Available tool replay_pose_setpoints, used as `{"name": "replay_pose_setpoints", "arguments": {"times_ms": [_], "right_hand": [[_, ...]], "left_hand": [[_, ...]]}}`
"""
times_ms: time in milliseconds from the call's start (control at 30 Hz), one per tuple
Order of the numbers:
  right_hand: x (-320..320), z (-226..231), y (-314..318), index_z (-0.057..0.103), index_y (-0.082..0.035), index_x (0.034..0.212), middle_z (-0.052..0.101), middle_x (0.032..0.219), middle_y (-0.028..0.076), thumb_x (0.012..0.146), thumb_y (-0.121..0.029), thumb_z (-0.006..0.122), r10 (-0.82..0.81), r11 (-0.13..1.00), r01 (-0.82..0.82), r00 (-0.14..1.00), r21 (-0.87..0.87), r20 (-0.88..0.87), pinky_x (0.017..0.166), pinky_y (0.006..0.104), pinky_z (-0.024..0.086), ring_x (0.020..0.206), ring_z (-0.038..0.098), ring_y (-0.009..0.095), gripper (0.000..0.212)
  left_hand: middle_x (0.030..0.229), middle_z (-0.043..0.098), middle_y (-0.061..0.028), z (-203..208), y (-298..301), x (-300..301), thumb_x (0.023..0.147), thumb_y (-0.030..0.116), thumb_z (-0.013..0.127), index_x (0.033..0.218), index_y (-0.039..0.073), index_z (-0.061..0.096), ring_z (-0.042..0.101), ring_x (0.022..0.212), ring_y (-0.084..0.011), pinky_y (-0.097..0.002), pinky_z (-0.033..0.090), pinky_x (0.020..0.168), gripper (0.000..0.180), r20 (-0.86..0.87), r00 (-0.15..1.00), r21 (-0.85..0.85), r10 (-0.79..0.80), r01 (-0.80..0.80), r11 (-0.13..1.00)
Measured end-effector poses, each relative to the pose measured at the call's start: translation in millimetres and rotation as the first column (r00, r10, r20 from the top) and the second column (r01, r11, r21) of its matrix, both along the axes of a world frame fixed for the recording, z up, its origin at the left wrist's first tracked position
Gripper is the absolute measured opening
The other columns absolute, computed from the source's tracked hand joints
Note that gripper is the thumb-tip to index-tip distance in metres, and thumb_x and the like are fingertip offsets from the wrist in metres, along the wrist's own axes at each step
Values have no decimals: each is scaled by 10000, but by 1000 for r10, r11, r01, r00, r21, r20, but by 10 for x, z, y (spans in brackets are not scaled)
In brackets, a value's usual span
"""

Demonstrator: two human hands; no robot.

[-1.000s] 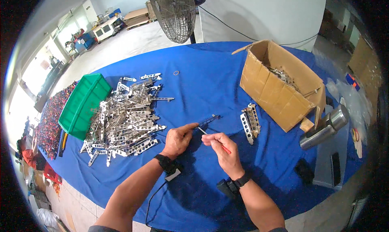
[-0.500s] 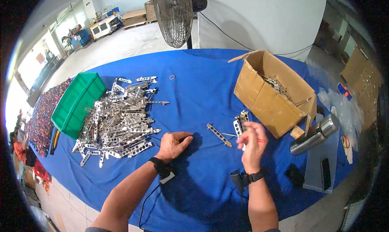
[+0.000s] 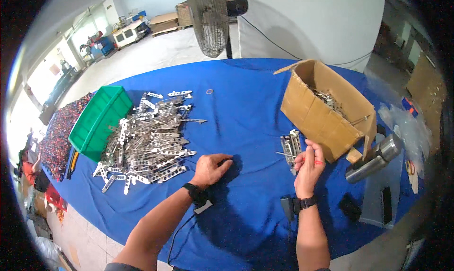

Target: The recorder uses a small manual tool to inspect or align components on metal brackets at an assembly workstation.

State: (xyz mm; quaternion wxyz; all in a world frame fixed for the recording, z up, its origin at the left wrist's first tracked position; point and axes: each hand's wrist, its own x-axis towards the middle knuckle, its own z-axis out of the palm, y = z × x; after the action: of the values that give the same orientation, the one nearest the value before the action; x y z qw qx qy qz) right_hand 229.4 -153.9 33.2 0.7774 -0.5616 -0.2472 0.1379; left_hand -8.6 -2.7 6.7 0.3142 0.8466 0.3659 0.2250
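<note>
My left hand [image 3: 211, 169] rests on the blue cloth right of a heap of perforated metal strips [image 3: 146, 143]. Its index finger and thumb are stretched out a little apart, and I see nothing in them. On the right, my right hand [image 3: 309, 164] is closed round a thin tool [image 3: 285, 153] with a metal shaft and a red end. The shaft points left across a small row of perforated metal strips [image 3: 290, 141] lying side by side. My fingers are beside that row and hide its lower right part.
A cardboard box [image 3: 321, 115] holding metal strips stands at the far right, a steel flask [image 3: 373, 158] beside it. A green bin [image 3: 97, 124] leans by the heap. A rubber band [image 3: 209, 91] lies farther back. A fan [image 3: 208, 22] stands beyond the table.
The single strip that lay left of the small row is now at the row. My right hand has turned and closed there, with the tool. The left hand stays put; the whole view has shifted slightly.
</note>
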Motion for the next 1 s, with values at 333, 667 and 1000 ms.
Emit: {"name": "replay_pose_setpoints", "arguments": {"times_ms": [333, 667, 1000], "right_hand": [[-575, -260, 148, 604, -32, 1099, 677, 971, 115, 965, -135, 511, 381, 919, -393, 899, -14, -215, 567, 257, 500, 648, 623, 125, 193], [-461, -195, 77, 608, -43, 974, 478, 650, -27, 952, -139, 526, 335, 922, -356, 931, -154, -144, 472, 209, 336, 545, 444, 49, 128], [-525, -219, 112, 603, -65, 960, 482, 675, -39, 946, -138, 535, 379, 910, -399, 911, -114, -160, 468, 194, 339, 544, 452, 37, 101]], "left_hand": [[966, 710, -152, 89, 171, -142, 870, 189, 621, 1080, 55, 707, 686, 846, -330, -396, 546, 796, 263, -67, 981, 109, -180, 187, 976], [928, 624, -142, 755, 116, -1273, 839, 199, 612, 1007, 69, 645, 629, 861, -353, -456, 539, 724, 215, -596, 800, 346, 64, 184, 920], [969, 609, -111, 359, 273, -1594, 835, 153, 571, 984, 61, 576, 598, 967, -295, -439, 550, 705, 175, -673, 707, 526, 219, 248, 814]]}}
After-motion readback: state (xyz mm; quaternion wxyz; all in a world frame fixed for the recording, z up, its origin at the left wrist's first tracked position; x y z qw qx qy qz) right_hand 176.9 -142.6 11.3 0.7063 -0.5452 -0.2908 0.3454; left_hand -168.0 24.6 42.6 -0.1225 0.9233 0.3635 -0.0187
